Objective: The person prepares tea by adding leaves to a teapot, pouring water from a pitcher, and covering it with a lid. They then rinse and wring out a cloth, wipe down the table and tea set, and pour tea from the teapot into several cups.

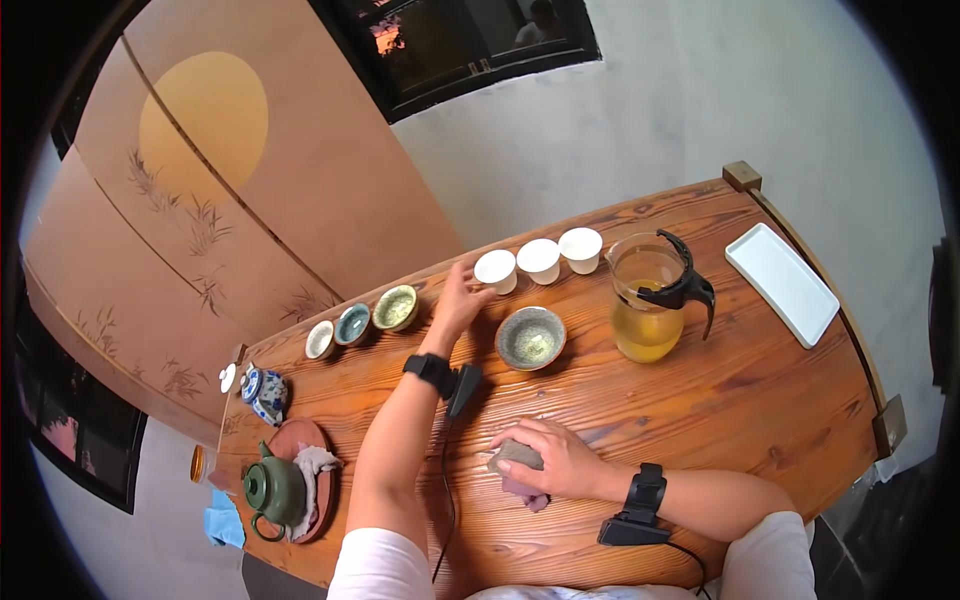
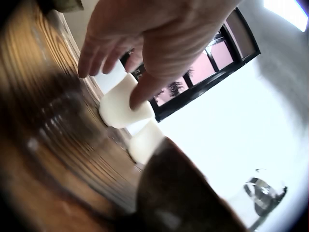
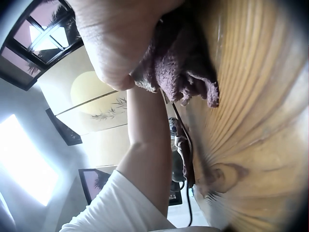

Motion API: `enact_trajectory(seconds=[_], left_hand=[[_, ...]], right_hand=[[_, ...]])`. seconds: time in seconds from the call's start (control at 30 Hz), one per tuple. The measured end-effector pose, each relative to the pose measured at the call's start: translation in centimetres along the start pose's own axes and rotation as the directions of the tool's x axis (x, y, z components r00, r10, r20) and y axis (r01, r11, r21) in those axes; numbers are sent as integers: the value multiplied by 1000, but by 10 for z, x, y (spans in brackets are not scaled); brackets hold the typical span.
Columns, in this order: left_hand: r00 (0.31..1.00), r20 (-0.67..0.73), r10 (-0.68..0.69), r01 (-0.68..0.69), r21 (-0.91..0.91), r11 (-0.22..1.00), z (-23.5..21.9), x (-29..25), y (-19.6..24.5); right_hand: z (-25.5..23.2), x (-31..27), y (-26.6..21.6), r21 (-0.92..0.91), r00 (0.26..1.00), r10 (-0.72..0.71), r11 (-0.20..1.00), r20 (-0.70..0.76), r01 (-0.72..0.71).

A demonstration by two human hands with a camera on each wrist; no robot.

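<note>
My left hand (image 1: 462, 305) is at the left side of the leftmost white cup (image 1: 495, 272), its fingers loosely spread. In the left wrist view the thumb of that hand (image 2: 159, 38) overlaps a white cup (image 2: 120, 104); whether it touches cannot be told. Two more white cups (image 1: 539, 262) (image 1: 580, 250) stand to the right in a row. My right hand (image 1: 560, 462) grips a crumpled grey and purple cloth (image 1: 527, 492) on the table, and the purple part (image 3: 176, 72) hangs out below the palm in the right wrist view.
A grey bowl (image 1: 531, 338) stands between the hands and the white cups. To its right is a glass jug (image 1: 648, 325) of yellow liquid, then a white tray (image 1: 783, 283). Small cups (image 1: 352, 325), a blue-white pot (image 1: 266, 393) and a green teapot (image 1: 274, 490) stand left.
</note>
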State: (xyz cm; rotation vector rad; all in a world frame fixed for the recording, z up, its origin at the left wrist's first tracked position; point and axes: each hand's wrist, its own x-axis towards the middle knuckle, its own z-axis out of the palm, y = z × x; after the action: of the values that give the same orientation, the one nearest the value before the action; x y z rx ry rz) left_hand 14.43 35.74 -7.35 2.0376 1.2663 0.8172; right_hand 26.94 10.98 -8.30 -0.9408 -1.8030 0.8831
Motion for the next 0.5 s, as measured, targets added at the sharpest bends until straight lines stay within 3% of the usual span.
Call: enact_trajectory(seconds=[0.03,0.1,0.17,0.23,0.3,0.43,0.5], left_hand=[[992,-92,-91,95,35,995,-2,-9,2],[988,-122,-91,99,63,993,-7,-32,18],[976,83,-202,214,-188,959,-8,-50,28],[980,135,-148,149,4,989,-10,-59,36],[990,59,-129,116,187,976,-13,-54,40],[997,-14,-76,77,231,970,-17,-23,18],[998,60,-3,4,-21,1000,-10,-3,-2]], right_hand=[[0,0,1,33,1000,3,999,15,-4],[1,1,4,32,1000,-9,999,10,8],[2,2,6,31,999,-27,999,19,27],[3,2,6,39,999,-45,998,5,45],[3,2,3,66,999,-44,997,-9,45],[1,-1,-4,30,991,-113,993,-77,116],[0,-2,-7,14,980,-152,988,-126,155]])
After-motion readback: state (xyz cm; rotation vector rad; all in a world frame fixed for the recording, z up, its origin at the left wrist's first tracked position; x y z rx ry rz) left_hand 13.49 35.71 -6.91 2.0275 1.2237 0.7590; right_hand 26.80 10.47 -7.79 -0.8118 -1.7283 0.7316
